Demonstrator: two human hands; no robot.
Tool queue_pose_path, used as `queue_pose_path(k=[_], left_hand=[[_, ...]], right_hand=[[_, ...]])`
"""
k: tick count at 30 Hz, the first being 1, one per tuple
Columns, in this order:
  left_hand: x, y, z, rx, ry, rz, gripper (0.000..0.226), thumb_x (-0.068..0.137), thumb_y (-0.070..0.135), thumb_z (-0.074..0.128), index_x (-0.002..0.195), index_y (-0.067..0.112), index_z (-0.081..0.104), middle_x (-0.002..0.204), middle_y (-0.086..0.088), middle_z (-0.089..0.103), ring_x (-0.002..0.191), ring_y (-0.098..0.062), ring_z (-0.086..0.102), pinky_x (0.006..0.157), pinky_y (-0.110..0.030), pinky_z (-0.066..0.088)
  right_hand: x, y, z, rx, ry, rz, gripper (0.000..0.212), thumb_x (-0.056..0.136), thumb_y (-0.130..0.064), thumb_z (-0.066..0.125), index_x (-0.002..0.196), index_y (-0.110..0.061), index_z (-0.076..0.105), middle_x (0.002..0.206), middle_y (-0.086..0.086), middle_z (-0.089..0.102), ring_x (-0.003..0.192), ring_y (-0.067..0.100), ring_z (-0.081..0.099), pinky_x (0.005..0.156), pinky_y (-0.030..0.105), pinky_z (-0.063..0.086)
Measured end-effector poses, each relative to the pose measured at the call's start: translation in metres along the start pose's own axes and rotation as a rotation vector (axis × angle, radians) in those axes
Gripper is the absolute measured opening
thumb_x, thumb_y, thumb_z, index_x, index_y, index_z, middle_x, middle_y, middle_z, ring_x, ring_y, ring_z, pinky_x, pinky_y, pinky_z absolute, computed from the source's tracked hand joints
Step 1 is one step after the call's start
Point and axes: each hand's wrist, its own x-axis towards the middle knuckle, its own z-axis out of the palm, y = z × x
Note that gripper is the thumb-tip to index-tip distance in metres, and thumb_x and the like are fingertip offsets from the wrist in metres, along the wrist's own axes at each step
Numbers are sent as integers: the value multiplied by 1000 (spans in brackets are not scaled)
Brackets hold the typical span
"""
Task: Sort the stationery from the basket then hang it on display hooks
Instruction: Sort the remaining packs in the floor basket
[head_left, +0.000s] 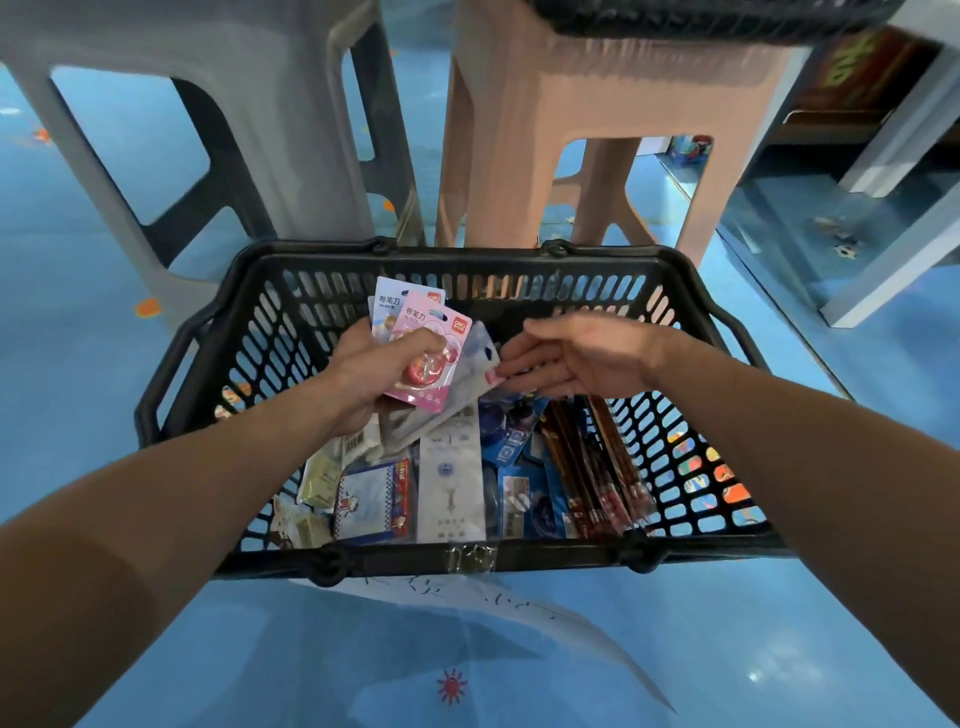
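Observation:
A black plastic basket (696, 332) stands on the blue floor, filled with packaged stationery. Over its middle, my left hand (374, 379) grips a fan of carded pencil sharpeners (426, 332), a pink card in front and pale blue ones behind, with a grey packet beneath them. My right hand (566, 358) hovers beside them with fingers straight, its fingertips touching the right edge of the grey packet. Below lie a white card (451, 483), blue packs (514, 467), a cartoon-print pack (371, 499) and a bundle of dark red pencils (597, 467).
Behind the basket stand a grey plastic stool (291, 104) on the left and a pink one (561, 93) on the right, the pink one carrying another black basket (701, 21). A white shelf frame (893, 249) runs along the right.

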Motion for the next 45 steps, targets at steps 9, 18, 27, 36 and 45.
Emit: queue_pose_path(k=[9,18,27,36,45], left_hand=[[0,-12,19,64,-106,-18,33,82,14,82,112,16,69,95,-7,80,79,-23,78,63,-32,59],[9,-25,33,115,-184,-58,34,79,14,85,110,15,71,97,-9,80,84,-27,78,75,-44,63],[5,-25,39,165,-237,-65,38,79,17,85,113,15,69,96,-9,79,86,-30,78,80,-49,63],[3,-27,33,211,-287,-121,37,78,15,86,112,14,69,95,-10,79,85,-29,78,79,-48,63],[8,-36,28,232,-295,-152,38,79,16,85,114,15,69,100,-12,79,90,-33,77,84,-53,61]], right_hand=[[14,30,-14,-919,344,299,28,100,-10,51,73,-2,58,72,13,62,50,18,60,47,23,45],[5,32,3,-1000,22,575,84,81,-60,76,150,-25,45,149,-1,42,135,28,46,106,40,48],[12,32,10,-1236,-15,607,30,91,-14,70,120,-9,65,126,10,58,103,22,60,89,30,54],[34,51,68,-1511,-266,337,38,91,-56,66,108,-22,66,92,-4,58,96,22,57,88,39,51],[55,58,98,-1747,-670,488,63,103,-52,49,154,-15,40,158,6,40,145,31,37,117,46,31]])
